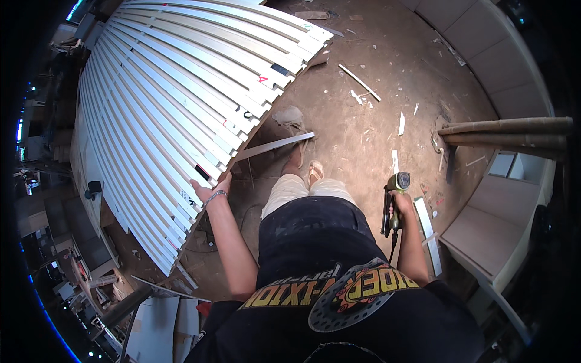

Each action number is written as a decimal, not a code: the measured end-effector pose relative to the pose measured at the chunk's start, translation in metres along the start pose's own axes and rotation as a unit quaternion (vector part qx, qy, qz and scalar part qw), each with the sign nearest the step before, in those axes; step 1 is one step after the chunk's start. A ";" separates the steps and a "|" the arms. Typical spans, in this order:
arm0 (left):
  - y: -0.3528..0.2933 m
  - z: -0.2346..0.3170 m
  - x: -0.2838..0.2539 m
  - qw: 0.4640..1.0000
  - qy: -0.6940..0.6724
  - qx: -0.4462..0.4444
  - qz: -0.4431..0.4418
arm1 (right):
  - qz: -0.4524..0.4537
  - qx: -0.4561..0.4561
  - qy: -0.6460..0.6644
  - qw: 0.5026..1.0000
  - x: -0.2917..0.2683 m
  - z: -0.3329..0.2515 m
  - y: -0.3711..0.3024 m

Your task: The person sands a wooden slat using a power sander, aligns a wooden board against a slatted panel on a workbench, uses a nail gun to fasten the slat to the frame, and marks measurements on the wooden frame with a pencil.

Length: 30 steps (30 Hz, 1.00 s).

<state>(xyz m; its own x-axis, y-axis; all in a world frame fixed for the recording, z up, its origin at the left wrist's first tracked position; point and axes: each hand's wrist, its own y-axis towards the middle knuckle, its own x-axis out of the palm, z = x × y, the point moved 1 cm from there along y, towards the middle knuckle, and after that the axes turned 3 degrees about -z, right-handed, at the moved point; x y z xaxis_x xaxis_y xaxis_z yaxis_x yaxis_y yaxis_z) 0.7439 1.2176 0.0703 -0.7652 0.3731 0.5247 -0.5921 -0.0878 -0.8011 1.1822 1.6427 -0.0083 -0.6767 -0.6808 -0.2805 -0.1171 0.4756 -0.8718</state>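
On a workshop floor (357, 142) scattered with pale scraps, a person in a dark shirt (375, 320) is standing beside a broad panel of white slats (181, 103) and holding a green-and-black nail gun (397, 183). The tool is sitting at the person's right, well apart from the slats, its handle lying within the right hand (401, 202), whose fingers are wrapping closely around it. Its long axis is running roughly along the forearm, the rounded cap facing away from the body and a dark hose (395, 242) trailing back toward it; where the nose is pointing cannot be told. The slats are stretching from the upper left toward the person, their ends forming a stepped edge. At that edge the left hand (212, 192) is resting partly spread, touching the slats, though how firmly it is gripping cannot be told. The left forearm, wearing a metal wristband (215, 195), is reaching forward; the right is extending ahead beside a loose white strip (428, 233).
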 end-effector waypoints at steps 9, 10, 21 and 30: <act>0.007 -0.005 0.001 1.000 0.009 0.026 -0.010 | -0.032 0.050 0.082 0.995 0.008 0.073 -0.031; 0.006 -0.012 0.002 0.998 0.014 0.028 -0.046 | -0.032 0.053 0.062 0.996 0.008 0.080 -0.035; -0.001 -0.032 -0.003 0.995 -0.043 0.042 -0.077 | -0.034 0.038 -0.283 0.958 0.018 0.034 -0.078; -0.005 -0.033 -0.037 0.992 0.110 -0.014 -0.064 | -0.152 -0.033 -0.231 0.960 0.096 0.000 0.001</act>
<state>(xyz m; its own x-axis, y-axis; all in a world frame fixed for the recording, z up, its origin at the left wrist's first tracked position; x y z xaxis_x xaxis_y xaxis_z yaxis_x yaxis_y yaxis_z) 0.7836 1.2344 0.0459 -0.6088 0.5715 0.5503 -0.6713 -0.0014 -0.7412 1.1174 1.5778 -0.0363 -0.2103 -0.9612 -0.1786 -0.3149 0.2396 -0.9184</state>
